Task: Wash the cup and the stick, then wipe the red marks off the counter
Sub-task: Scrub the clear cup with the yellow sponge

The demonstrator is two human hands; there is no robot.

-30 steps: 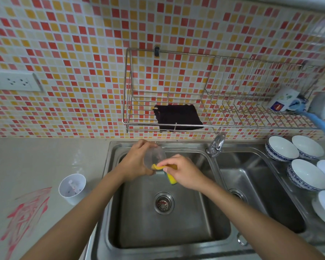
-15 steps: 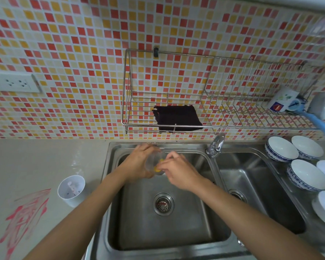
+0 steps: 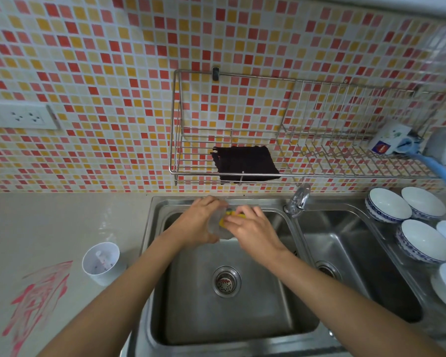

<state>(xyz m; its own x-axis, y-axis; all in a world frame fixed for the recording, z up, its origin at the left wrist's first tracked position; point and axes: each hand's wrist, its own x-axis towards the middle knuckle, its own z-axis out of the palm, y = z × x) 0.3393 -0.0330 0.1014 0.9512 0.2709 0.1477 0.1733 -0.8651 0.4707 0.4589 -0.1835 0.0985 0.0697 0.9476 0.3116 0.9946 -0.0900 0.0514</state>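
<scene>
Over the back of the left sink basin [image 3: 242, 318], my left hand [image 3: 198, 222] grips a clear plastic cup [image 3: 220, 231] lying on its side. My right hand [image 3: 250, 229] pinches a yellow sponge [image 3: 229, 215] and pushes it into the cup's mouth. A white cup [image 3: 102, 262] with a small stick inside stands on the counter left of the sink. Red marks [image 3: 36, 302] smear the counter at the lower left.
A tap [image 3: 299, 199] stands between the two basins. A wire rack [image 3: 294, 140] on the tiled wall holds a dark cloth [image 3: 245, 163], a mug [image 3: 389, 139] and a blue brush [image 3: 435, 168]. Several white bowls [image 3: 422, 240] sit right of the sink.
My right hand brought the sponge up from under the cup and worked it into the cup's mouth. Both hands shifted slightly toward the back of the basin.
</scene>
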